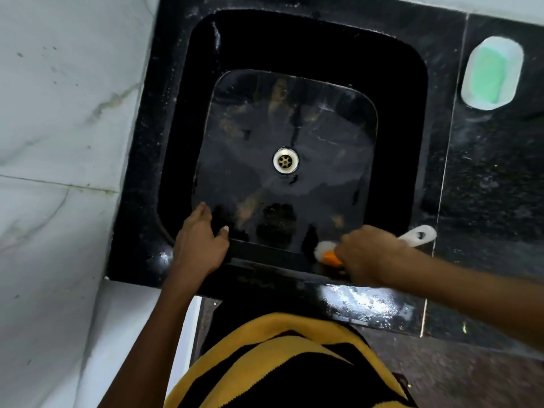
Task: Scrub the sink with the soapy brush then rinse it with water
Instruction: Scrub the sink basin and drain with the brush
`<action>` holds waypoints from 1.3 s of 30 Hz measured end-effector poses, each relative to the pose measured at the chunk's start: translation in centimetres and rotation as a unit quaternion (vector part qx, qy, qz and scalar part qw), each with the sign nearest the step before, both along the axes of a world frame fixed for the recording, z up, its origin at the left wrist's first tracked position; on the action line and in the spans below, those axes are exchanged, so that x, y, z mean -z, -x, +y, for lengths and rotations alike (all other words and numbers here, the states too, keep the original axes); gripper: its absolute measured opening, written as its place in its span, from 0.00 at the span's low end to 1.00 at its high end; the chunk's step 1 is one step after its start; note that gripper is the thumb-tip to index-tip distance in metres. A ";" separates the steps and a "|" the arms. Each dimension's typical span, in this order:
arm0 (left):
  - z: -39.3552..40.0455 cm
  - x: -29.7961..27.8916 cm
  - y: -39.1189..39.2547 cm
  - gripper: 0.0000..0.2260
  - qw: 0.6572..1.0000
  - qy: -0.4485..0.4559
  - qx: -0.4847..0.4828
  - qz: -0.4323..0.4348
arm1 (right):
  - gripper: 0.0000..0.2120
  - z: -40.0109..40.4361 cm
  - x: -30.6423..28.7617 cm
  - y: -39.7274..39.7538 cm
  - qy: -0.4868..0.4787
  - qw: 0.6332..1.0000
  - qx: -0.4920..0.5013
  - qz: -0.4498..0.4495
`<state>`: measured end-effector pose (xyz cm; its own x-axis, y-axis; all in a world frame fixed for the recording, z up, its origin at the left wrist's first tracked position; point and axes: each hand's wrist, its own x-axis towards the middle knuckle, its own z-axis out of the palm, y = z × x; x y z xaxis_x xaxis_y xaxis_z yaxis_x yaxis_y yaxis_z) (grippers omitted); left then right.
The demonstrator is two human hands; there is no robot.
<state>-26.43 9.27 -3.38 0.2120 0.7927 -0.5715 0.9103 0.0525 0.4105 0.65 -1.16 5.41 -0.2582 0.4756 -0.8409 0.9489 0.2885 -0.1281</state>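
Right hand (368,254) grips the brush (329,254), its bristles on the black sink (176,142) front wall. Left hand (200,245) lies loosely open on the front rim.

You see a glossy black sink (188,119) with a pale, brass-centred drain (285,160); your brush (329,254) is white-bristled, orange-bodied, white-handled; green soap (487,76) sits in a white dish (512,54); grey-veined white marble wall (59,113); yellow-and-black striped shirt (279,363).
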 end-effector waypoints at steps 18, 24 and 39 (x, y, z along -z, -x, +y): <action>1.1 -1.2 0.1 0.29 0.976 -0.018 -0.201 -0.085 | 0.12 15.1 16.5 1.9 -0.262 0.937 0.229 -0.020; 1.3 -1.0 -0.4 0.32 0.984 -0.041 -0.161 -0.062 | 0.12 15.1 15.6 5.8 -0.213 0.976 0.013 0.052; 4.7 -0.2 1.1 0.29 0.970 -0.217 0.108 -0.013 | 0.13 20.1 16.8 2.5 -0.288 0.946 0.152 -0.007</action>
